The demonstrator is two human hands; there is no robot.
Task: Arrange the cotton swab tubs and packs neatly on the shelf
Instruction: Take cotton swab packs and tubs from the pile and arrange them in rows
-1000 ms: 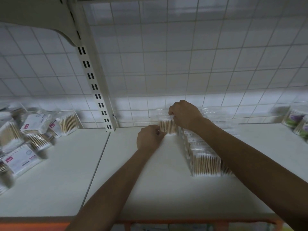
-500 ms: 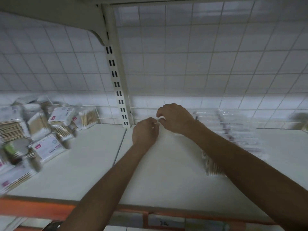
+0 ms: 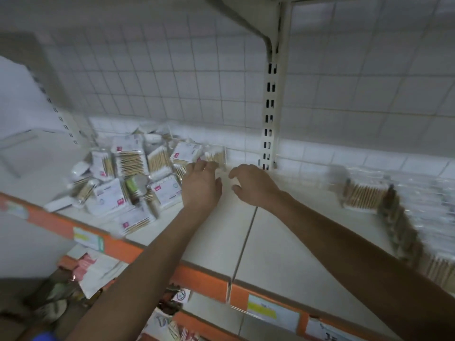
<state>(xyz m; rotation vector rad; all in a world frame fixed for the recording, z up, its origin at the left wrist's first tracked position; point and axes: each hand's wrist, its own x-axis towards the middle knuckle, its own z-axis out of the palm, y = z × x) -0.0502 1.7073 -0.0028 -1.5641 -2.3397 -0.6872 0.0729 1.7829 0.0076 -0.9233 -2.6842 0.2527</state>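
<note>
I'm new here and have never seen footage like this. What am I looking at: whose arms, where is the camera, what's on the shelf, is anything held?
No machine here: a person wears one wide-angle camera on the head, so you look down along their own bare arms. The left hand and right hand reach over a white shelf. A loose pile of swab packs lies at the left; a tidy row of packs runs along the right. Both hands look empty, fingers relaxed, the left one nearest the pile. The picture is blurred, so whether it touches a pack is unclear.
</note>
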